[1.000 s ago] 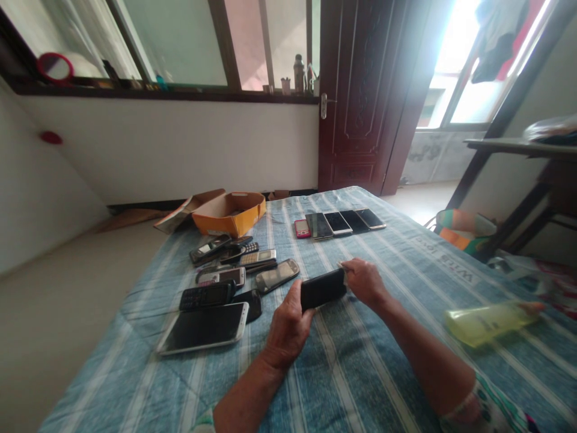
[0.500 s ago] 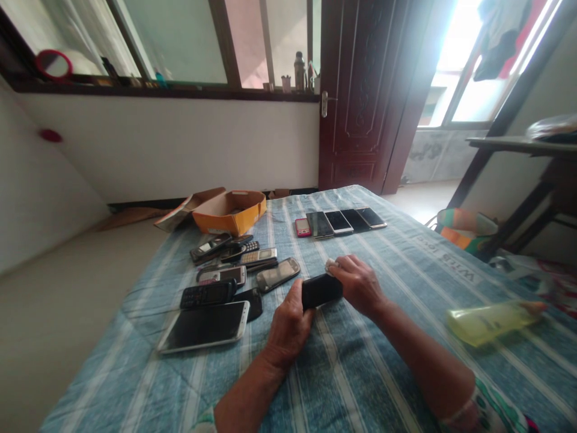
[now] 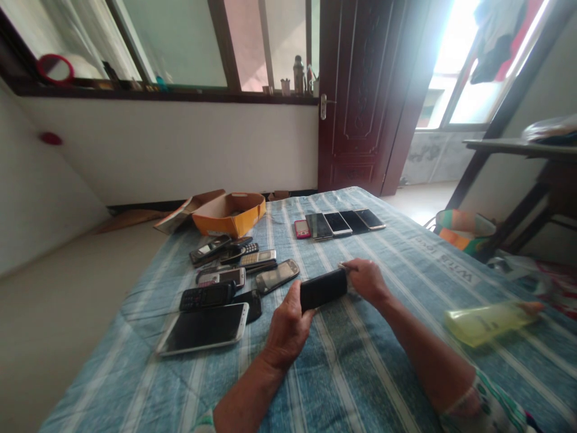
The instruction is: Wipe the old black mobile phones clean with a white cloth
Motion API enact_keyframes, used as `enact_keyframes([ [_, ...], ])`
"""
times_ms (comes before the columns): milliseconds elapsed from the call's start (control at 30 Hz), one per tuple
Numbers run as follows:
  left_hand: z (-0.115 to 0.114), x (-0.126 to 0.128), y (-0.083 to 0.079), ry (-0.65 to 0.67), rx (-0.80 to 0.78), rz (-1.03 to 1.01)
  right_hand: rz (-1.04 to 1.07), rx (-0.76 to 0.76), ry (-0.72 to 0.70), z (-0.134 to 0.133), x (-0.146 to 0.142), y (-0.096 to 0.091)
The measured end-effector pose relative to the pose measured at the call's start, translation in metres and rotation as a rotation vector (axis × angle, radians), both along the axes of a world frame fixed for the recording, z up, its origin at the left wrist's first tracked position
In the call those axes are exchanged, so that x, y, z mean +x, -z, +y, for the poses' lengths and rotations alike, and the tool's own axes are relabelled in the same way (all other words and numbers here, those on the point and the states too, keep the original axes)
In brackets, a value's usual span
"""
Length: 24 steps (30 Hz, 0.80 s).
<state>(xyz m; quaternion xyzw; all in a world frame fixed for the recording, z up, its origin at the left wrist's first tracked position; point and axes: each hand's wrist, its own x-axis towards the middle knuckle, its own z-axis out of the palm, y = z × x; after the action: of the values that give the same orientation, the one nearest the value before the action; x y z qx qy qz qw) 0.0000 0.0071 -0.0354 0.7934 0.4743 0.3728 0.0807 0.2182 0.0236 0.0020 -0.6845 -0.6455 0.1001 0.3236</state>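
Observation:
Above the striped cloth, my left hand (image 3: 286,328) grips the near-left end of a black mobile phone (image 3: 323,290), thumb on top and fingers beneath. At the phone's far right end is my right hand (image 3: 367,281), its fingers closed on a small white cloth (image 3: 343,265) that is mostly hidden. The cloth is at the phone's edge; whether it presses on it I cannot tell. To the left of the held phone lie a silver touchscreen phone (image 3: 277,276), a black keypad phone (image 3: 206,296) and a large white smartphone (image 3: 205,329).
Several old phones are heaped before an open orange box (image 3: 231,218). Further back, a small pink phone (image 3: 302,229) lies beside a row of smartphones (image 3: 338,224). A yellow bottle (image 3: 489,323) lies at the right on the blue striped bedspread (image 3: 342,379).
My right hand has slid right and slightly outward, from the phone's upper face to its right end, taking the white cloth along. More of the phone's black face shows. The left hand keeps its grip.

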Motion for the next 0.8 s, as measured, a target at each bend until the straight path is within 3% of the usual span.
enact_keyframes([
  [267, 0.0, -0.001, 0.001, -0.011, 0.036, 0.018, 0.24, -0.097, -0.021, -0.001, 0.0, -0.002],
  [600, 0.008, -0.006, 0.008, -0.177, 0.197, 0.18, 0.32, 0.124, -0.035, 0.003, -0.014, 0.013],
  [800, 0.002, -0.004, -0.004, -0.181, 0.201, 0.213, 0.352, 0.169, -0.065, 0.006, -0.016, 0.02],
])
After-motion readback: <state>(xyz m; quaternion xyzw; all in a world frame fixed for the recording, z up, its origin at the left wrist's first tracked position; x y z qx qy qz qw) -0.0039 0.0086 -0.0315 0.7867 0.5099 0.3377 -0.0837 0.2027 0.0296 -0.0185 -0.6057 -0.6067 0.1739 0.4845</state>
